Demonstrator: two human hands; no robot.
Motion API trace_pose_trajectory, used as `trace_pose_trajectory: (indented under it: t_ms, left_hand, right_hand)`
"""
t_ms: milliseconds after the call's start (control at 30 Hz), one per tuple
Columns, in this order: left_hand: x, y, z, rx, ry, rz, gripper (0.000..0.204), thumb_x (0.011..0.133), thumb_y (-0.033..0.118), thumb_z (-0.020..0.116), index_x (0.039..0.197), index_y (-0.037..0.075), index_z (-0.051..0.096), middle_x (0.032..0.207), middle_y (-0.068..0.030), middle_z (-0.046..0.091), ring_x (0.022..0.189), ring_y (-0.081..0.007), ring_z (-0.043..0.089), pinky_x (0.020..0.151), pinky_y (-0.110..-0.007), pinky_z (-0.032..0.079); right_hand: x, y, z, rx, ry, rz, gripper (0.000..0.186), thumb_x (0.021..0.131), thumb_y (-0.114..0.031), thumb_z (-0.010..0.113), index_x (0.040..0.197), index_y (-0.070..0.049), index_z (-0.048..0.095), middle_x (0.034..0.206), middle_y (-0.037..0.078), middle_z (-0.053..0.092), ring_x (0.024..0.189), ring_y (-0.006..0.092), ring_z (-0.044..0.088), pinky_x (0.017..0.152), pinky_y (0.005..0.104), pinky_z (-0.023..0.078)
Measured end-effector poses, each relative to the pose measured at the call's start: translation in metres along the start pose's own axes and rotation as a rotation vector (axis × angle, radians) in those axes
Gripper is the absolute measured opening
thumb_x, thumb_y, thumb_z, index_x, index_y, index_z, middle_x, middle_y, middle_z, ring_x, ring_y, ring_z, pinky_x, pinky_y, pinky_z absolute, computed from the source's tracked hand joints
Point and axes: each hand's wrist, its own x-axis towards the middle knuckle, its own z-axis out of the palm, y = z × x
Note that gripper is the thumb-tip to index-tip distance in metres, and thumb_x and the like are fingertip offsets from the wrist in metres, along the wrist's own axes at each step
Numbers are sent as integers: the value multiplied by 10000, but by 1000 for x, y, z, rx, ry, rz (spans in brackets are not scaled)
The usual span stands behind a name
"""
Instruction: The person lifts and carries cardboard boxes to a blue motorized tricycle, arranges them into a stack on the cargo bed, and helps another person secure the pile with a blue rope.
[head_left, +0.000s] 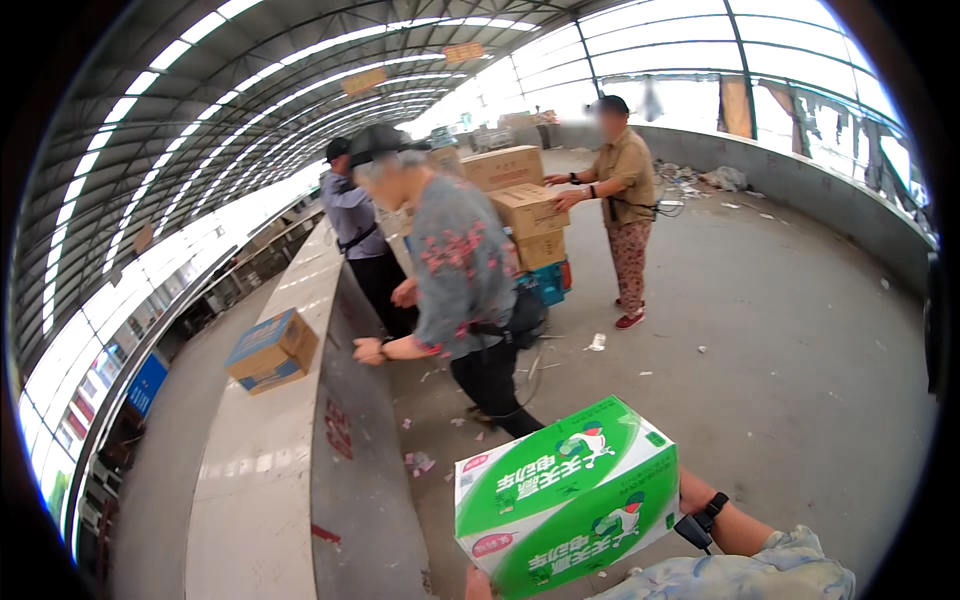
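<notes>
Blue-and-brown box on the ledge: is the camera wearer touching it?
No, the wearer's left hand and right hand are on the green-and-white box instead.

We look out from the wearer's head through one wide fisheye, facing forward and down — the green-and-white box [565,500] close below us at lower centre, the roof [225,110] farther off, bowed across the upper left, black rounding off the frame's corners.

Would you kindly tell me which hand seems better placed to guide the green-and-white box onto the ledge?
Probably the left hand: it is at the lower left of the green-and-white box, nearer the ledge. The right hand is at the box's right side, farther away.
</notes>
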Motion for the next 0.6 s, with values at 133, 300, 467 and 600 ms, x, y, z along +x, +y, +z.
trace_pose_trajectory:
  t_ms: [133,300,467,600]
  left_hand:
    - [37,-12,46,2,-138,-23,615,942,480,369,1343,13,372,1354,-109,437,1244,-233,403,1059,-380,290]
    - [95,-7,123,21,-259,-19,602,944,467,372,1341,15,372,1350,-98,439,1248,-210,401,1059,-364,292]
    - [157,-14,207,58,-320,-106,573,948,443,367,1329,14,388,1339,-93,449,1247,-195,402,1057,-352,294]
    - [220,-55,266,55,-298,-163,511,966,384,331,1315,18,411,1320,-89,470,1235,-190,413,1051,-347,302]
  right_hand:
    - [-44,-29,-48,-234,102,-199,473,933,-198,531,1354,-40,384,1336,102,469,1175,181,477,982,325,405]
    - [-70,-54,-130,-305,292,-309,475,939,-282,512,1342,-54,407,1315,96,497,1147,187,508,939,326,436]
    - [-70,-114,-179,61,399,-361,518,944,-424,455,1327,-75,437,1281,80,535,1105,194,546,881,334,472]
    - [-76,-176,-253,53,432,-363,519,949,-420,446,1327,-64,435,1278,79,536,1105,190,542,899,332,461]
